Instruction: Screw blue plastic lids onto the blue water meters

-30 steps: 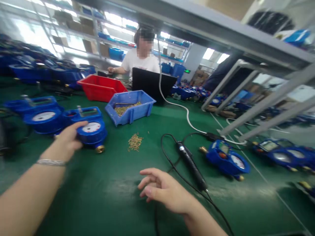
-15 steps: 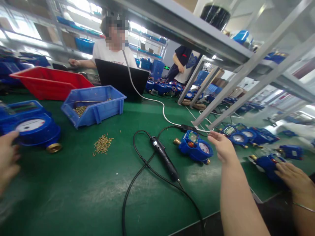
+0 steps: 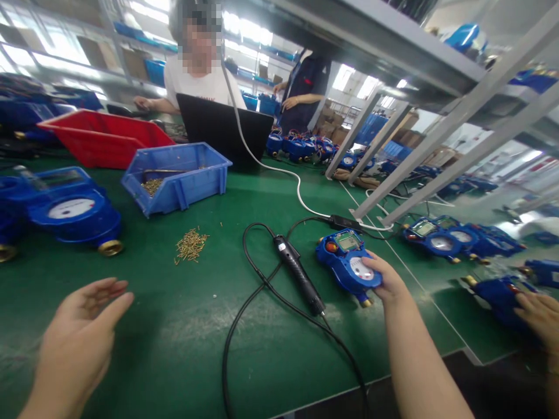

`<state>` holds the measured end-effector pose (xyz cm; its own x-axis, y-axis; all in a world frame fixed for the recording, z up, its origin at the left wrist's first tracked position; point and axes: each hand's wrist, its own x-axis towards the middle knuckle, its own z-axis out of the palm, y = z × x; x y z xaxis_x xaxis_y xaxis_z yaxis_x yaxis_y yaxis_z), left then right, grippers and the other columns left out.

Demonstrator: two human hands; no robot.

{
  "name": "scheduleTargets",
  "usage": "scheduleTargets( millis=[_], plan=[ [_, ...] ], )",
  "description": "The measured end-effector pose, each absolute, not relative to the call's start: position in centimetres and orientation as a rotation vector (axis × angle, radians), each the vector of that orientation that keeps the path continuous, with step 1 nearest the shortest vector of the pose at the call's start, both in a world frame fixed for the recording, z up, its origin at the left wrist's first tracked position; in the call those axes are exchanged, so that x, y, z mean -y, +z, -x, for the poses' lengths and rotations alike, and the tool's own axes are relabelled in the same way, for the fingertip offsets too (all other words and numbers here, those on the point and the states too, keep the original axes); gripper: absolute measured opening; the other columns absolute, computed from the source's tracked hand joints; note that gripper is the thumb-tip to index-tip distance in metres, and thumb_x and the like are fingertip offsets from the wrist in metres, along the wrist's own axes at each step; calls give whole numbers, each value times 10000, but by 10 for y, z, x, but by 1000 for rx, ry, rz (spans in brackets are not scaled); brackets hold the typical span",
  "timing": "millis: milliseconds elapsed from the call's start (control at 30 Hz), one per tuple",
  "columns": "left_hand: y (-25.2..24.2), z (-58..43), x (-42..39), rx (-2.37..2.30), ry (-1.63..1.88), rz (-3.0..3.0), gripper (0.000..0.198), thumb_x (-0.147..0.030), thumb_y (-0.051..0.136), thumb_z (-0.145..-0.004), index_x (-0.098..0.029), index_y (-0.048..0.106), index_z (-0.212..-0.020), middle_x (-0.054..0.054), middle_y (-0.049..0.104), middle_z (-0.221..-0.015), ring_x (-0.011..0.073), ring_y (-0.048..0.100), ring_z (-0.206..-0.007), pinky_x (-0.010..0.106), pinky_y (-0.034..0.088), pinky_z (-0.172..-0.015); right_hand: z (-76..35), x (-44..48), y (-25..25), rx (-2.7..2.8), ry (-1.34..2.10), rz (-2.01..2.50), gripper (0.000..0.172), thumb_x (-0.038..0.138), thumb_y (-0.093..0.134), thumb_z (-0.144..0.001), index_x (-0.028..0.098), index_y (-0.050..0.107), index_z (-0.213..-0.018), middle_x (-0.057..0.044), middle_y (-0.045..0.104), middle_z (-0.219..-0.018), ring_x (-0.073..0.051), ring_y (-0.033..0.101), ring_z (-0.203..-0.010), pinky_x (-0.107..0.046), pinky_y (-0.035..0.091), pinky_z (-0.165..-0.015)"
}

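My right hand (image 3: 388,277) grips a blue water meter (image 3: 345,265) by its right side, thumb on the round dial. That meter has an exposed display board and brass pipe ends. My left hand (image 3: 87,326) hovers over the front left of the green table, fingers apart and holding nothing. Behind it sits another blue water meter (image 3: 72,212) with a brass end. Between the hands lie a black electric screwdriver (image 3: 301,276) with its looping cable and a small heap of brass screws (image 3: 191,245).
A blue bin (image 3: 179,180) with screws and a red bin (image 3: 105,139) stand at the back left, beside a black panel (image 3: 222,128). Metal shelf legs (image 3: 375,151) rise at the right. A co-worker's hand (image 3: 539,314) touches a meter at far right; another person sits opposite.
My left hand has left the meter at the left and moved toward the front. My right hand has closed on the nearer meter, which has turned slightly.
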<state>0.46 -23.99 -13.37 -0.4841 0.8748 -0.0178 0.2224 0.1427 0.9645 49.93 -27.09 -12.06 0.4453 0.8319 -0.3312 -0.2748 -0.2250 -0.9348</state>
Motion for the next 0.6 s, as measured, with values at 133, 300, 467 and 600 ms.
scheduleTargets(
  millis=[133,300,467,600],
  plan=[
    [-114,-27,250,-1635,1223,-1048,383,-321,653,-642,-196,490,-965,18,564,-946,200,551,-937,447,371,-988,-471,283,-126,405,1009,1378,362,171,717,-470,153,616,-817,-18,678,-673,-126,595,-495,-190,494,-468],
    [-112,-35,249,-1463,1232,-1169,488,-407,668,-630,-167,474,-1008,73,572,-963,232,566,-930,435,434,-916,-412,305,-94,368,998,1285,438,235,763,-460,170,625,-871,-18,685,-725,-148,616,-542,-215,510,-500],
    [-107,-51,251,-1086,1236,-1311,615,-411,618,-727,-181,363,-1238,136,475,-1262,252,453,-1174,415,379,-989,-305,311,-75,344,1255,1146,625,206,807,-441,168,569,-1018,-54,691,-792,-170,618,-550,-245,499,-502],
    [-108,-48,255,-901,1190,-1386,814,-451,664,-690,-229,240,-1350,100,302,-1431,268,248,-1327,403,253,-1078,-227,304,-92,406,1429,992,660,231,782,-518,150,510,-1114,-87,672,-961,-205,646,-760,-277,516,-667]
  ],
)
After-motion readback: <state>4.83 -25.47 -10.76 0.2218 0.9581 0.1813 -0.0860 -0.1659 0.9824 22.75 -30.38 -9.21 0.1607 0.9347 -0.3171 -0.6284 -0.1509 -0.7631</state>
